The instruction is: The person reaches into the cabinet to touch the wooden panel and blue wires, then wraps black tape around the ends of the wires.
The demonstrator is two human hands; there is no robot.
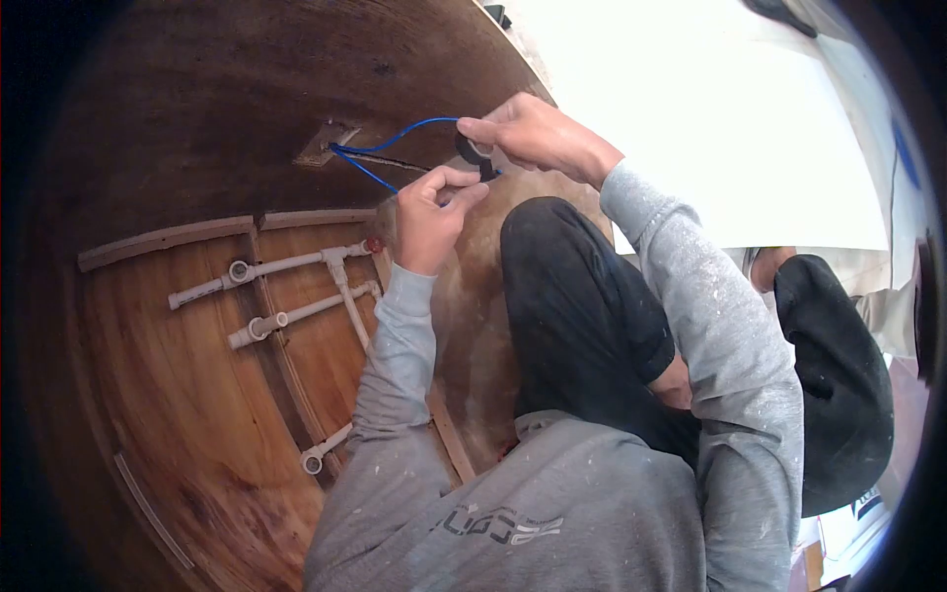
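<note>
Two blue wires come out of a rough opening in the dark wooden panel and run to my hands. My right hand is closed on a roll of black tape, held by its edge between thumb and fingers. Just below and to the left, my left hand pinches at the wires, close to the black strip that hangs from the roll. The fingers cover the spot where tape and wire meet. A short blue end shows just right of the strip.
White pipes with fittings run along the wooden boards at the lower left. A dark panel rises in front. My bent knee is close below my hands. A large white sheet lies at the upper right.
</note>
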